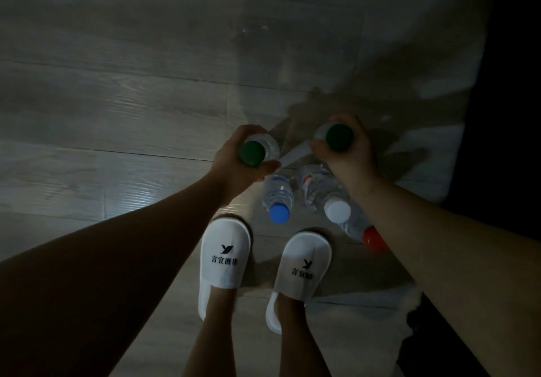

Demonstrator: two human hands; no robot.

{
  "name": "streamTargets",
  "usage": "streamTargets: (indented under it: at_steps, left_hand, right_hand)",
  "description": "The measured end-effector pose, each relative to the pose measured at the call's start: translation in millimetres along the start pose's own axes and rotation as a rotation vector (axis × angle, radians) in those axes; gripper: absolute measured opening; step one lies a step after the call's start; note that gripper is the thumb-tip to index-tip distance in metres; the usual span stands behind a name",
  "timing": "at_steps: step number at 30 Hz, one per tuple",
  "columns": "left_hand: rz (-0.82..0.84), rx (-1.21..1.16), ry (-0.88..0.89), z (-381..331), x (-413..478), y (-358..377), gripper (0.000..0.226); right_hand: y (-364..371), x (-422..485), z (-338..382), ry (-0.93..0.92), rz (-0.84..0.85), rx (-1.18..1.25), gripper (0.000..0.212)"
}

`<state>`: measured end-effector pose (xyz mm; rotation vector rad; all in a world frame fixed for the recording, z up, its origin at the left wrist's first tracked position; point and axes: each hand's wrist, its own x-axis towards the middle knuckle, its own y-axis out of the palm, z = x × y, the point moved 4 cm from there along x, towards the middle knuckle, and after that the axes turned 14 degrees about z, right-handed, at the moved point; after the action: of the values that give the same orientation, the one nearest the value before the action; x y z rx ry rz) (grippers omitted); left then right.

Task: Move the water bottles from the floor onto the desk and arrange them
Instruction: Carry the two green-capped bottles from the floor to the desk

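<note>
The pale plank floor (117, 98) fills the view beyond and below both hands. A dark mass (512, 83) stands to the right of the right hand, too dim to say whether it is the surface; no desk top shows plainly.

Both arms reach down and forward. The left hand (231, 162) has its fingers curled round the neck of a green-capped bottle (257, 149). The right hand (351, 154) grips a second green-capped bottle (338, 138) the same way, cap up. I cannot tell whether their bases have left the floor.

A pair of white slippers (225, 256) sits nearer the body than the hands.

Three more bottles stand on the floor just beneath and behind the hands. A blue-capped bottle (278, 198) is under the left thumb and a white-capped bottle (325, 192) under the right wrist. A red-capped bottle (370, 237) is partly hidden by the right forearm.

This looks like the pick-up step, with the first two bottles taken one per hand. The next move calls for a straight lift clear of the three close neighbours, which a swinging base or forearm could topple. Then comes a turn toward the surface, setting both down upright and side by side, with room left for the rest.
</note>
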<state>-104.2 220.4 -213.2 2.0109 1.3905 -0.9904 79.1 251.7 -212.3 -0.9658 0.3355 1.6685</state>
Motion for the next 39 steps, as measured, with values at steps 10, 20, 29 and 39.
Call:
streamTargets:
  at_steps: [10,20,29,39]
  left_hand:
    - [-0.302,-0.370,0.109,-50.3,-62.3,-26.0,0.050]
    - [-0.537,-0.601,0.366,-147.9,-205.8,-49.4,0.051]
    - [-0.596,-0.658,0.361,-177.4,-352.2,-48.5,0.053]
    - [-0.699,-0.849,0.258,-144.1,-521.2,-56.7,0.052]
  right_hand:
    - [-10.7,-69.7,61.1,-0.157,-0.215,0.375,0.040]
    - [3.0,-168.5,181.6,-0.285,-0.109,0.616,0.042]
    - [-16.2,-295.1,220.8,-0.204,-0.005,0.657,0.040]
    - [10.3,-420.8,266.9,-0.115,0.078,0.589,0.037]
